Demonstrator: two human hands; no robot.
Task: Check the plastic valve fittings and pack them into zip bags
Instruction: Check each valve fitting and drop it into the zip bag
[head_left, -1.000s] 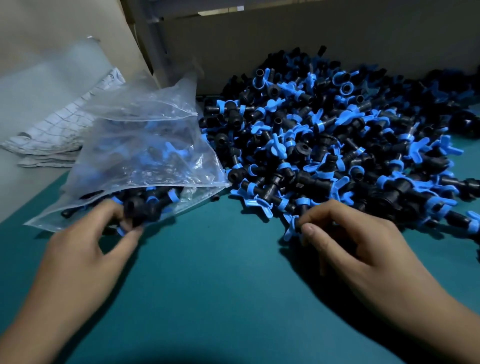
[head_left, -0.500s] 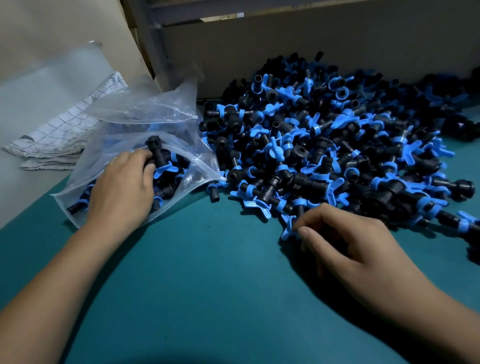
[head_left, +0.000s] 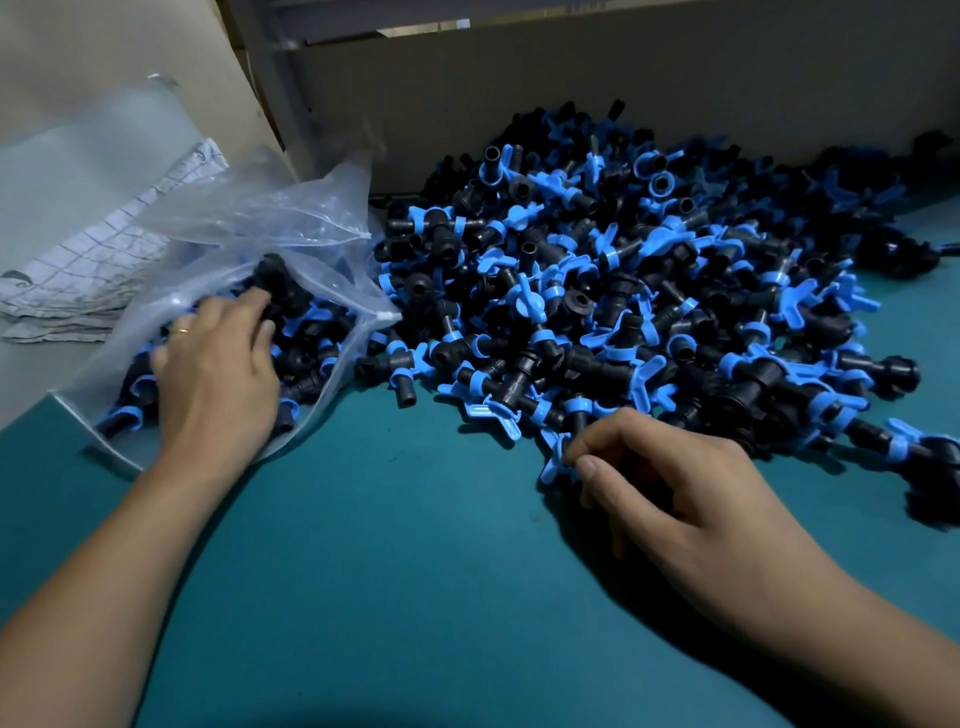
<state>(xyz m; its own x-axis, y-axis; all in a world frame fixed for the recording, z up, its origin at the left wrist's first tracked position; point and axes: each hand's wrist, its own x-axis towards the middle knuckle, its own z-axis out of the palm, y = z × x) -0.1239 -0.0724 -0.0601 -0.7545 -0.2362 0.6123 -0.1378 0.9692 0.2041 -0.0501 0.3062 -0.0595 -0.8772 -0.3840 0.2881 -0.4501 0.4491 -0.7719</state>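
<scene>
Teal matting covers the desk (head_left: 415, 597), and across its far right part lies the pile of valve fittings (head_left: 649, 291), black bodies with blue butterfly handles, heaped against the back wall. Towards the far left edge sits the clear zip bag (head_left: 311, 244), its mouth gaping towards the pile and already partly filled.

My left hand (head_left: 218, 374) is inside the bag's mouth, palm down on the fittings there, fingers loosely spread; the fingertips touch a black fitting (head_left: 270, 275) standing up near the top of the load. Whether I am gripping it or only pushing it in I cannot tell from here. My right hand (head_left: 670, 493) rests at the near edge of the pile, fingers curled in narrow, thumb and forefinger pinched on a blue-handled fitting (head_left: 558, 460) at the pile's near fringe.

So I judge this to be mid-packing: one piece settling into the bag on the left while the right picks the next. The next move calls for lifting that fitting free without dragging its tangled neighbours, turning it to check the handle and ends, then passing it leftward into the bag's mouth, which the left hand should hold open.

Folded checked cloth (head_left: 104, 260) lies beyond the bag, near the far left corner.
</scene>
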